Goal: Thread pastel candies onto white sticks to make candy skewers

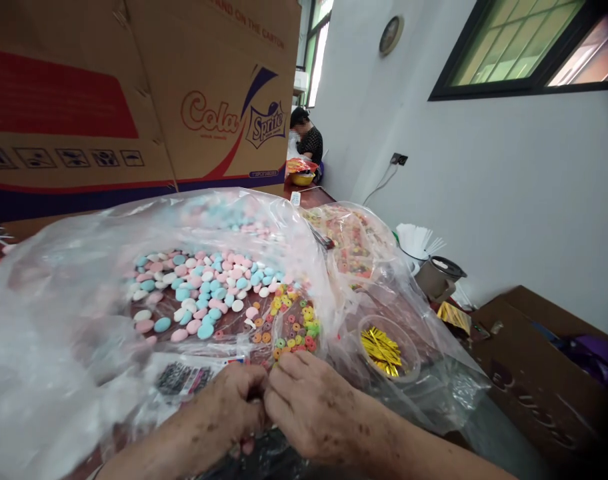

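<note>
1. Head view, your hands: your left hand [229, 407] and right hand [314, 407] meet at 6 o'clock, knuckles touching. Both are curled shut, fingertips pinched together on something small between them; what it is stays hidden.
2. Directly past your knuckles, toward 12 o'clock, lies a big clear plastic bag [59, 320] spread open. Inside it sit pink, blue and white candies [199, 293], heaped at the frame's centre.
3. At the 3 o'clock edge of that heap, a smaller patch of coloured ring candies [294, 330] lies just above your right hand.
4. A printed label [184, 377] shows under the plastic, just beside your left hand at its 10 o'clock.
5. At 3 o'clock from your right hand stands a clear round tub [409, 363] holding gold twist ties [381, 350].
6. Further, at 1 o'clock, a second clear bag [354, 240] holds mixed coloured sweets.
7. A cardboard carton [134, 93] fills 11 o'clock; a seated person [308, 141] is at 12 o'clock, well apart.
</note>
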Tool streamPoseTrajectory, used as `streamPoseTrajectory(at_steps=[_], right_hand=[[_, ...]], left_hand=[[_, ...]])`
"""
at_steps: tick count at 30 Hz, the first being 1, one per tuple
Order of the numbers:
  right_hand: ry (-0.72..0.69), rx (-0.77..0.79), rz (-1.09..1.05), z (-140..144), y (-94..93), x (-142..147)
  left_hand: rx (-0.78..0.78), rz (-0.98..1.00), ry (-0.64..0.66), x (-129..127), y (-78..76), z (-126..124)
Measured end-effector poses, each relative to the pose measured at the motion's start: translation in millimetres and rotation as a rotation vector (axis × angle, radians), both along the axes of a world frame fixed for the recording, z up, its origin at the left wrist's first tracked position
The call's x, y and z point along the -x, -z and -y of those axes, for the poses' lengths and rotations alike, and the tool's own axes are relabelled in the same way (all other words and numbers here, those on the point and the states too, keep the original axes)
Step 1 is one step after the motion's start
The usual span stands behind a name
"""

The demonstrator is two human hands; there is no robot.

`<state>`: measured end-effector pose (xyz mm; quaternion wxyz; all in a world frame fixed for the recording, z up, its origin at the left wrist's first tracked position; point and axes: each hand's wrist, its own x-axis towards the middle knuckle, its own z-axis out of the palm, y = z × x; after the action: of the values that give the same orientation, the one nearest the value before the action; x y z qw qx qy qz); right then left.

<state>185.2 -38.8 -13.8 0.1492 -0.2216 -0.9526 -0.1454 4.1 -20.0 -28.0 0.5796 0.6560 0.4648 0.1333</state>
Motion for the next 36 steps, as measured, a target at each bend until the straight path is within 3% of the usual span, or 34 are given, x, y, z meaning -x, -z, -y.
streamPoseTrajectory(at_steps=[4,5,7,8,9,10,13,15,17,19,21,22,25,27,29,30,34,36], right_hand=[[0.375,-0.148,-0.254,-15.5,19.3,12.9],[0.435,-0.156,-0.354,-22.3,21.6,14.8],[0.514,-0.089,-0.556,-35.3,20.3,17.7],[0.531,-0.024,-0.665,-39.9,17.0,19.5],[0.536,0.053,-0.772,-42.1,12.5,21.8],[0.526,0.125,-0.865,-41.8,7.6,25.1],[0.383,0.231,-0.941,-27.0,-2.3,39.9],[0.253,0.233,-0.872,-14.3,-1.3,49.7],[0.206,0.275,-0.826,-8.7,4.5,54.1],[0.265,0.365,-0.831,-13.2,11.0,51.6],[0.349,0.383,-0.86,-23.3,15.5,45.5],[0.374,0.341,-0.865,-27.9,16.9,43.0],[0.321,0.166,-0.812,-30.9,20.5,44.3],[0.21,0.179,-0.792,-24.0,24.7,52.2],[0.139,0.361,-0.858,-14.3,30.5,62.7],[0.137,0.523,-0.915,-9.6,33.6,68.3],[0.275,1.402,-1.126,4.6,41.4,89.5],[0.291,1.661,-1.078,9.2,39.9,96.4]], left_hand=[[-0.881,-0.029,-0.277,-12.2,15.5,3.1],[-1.063,0.002,-0.334,-15.3,19.4,5.8],[-1.287,0.045,-0.443,-20.3,24.7,13.3],[-1.287,0.069,-0.476,-21.9,25.7,17.2],[-1.192,0.116,-0.498,-22.8,25.2,20.5],[-1.009,0.175,-0.517,-23.1,23.3,22.6],[-0.231,0.435,-0.584,-17.3,8.3,17.6],[0.092,0.696,-0.646,-6.3,-7.5,7.3],[0.114,0.958,-0.611,9.7,-23.4,-1.7],[0.0,1.075,-0.433,26.2,-34.1,-4.9],[-0.049,0.941,-0.237,37.6,-36.3,-2.9],[-0.042,0.841,-0.224,40.1,-34.5,-1.2],[0.061,0.702,-0.48,36.8,-24.7,2.2],[0.115,0.749,-0.63,29.9,-20.2,3.2],[0.12,0.802,-0.703,23.2,-18.9,5.8],[0.117,0.825,-0.743,20.3,-18.7,8.3],[0.049,0.935,-0.915,14.8,-13.7,25.4],[-0.044,0.962,-0.955,19.6,-9.0,35.6]])
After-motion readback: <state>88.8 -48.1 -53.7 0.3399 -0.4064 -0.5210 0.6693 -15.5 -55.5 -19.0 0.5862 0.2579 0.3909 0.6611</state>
